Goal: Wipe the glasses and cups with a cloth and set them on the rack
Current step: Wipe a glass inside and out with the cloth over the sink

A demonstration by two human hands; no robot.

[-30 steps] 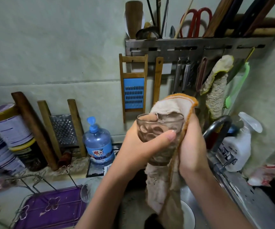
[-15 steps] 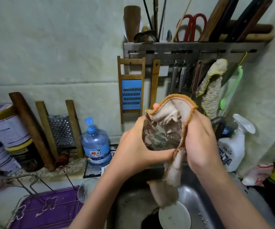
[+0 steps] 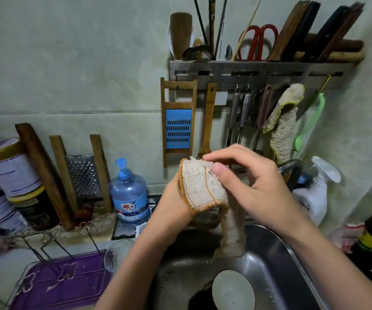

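Above the sink, my left hand [image 3: 174, 202] grips a glass that is almost wholly covered by a grey cloth [image 3: 200, 186] with an orange hem; only a dark sliver of the glass [image 3: 205, 218] shows under the hem. My right hand [image 3: 252, 182] rests on top, thumb and fingers pinching the cloth against the glass. A tail of cloth hangs down toward the basin. Another clear glass [image 3: 115, 256] stands at the right edge of the wire rack [image 3: 37, 240] with its purple tray [image 3: 64, 285], lower left.
A steel sink [image 3: 276, 260] lies below, with a white plate [image 3: 233, 289] in it. A faucet [image 3: 290, 171] and a white spray bottle [image 3: 314, 195] stand to the right. A blue water-jug bottle [image 3: 129, 193], graters and tins line the back left. A wall rail [image 3: 259, 72] holds utensils.
The cloth has been pulled over the glass, which showed plainly before. My right hand has shifted from the glass's right side to on top of it.
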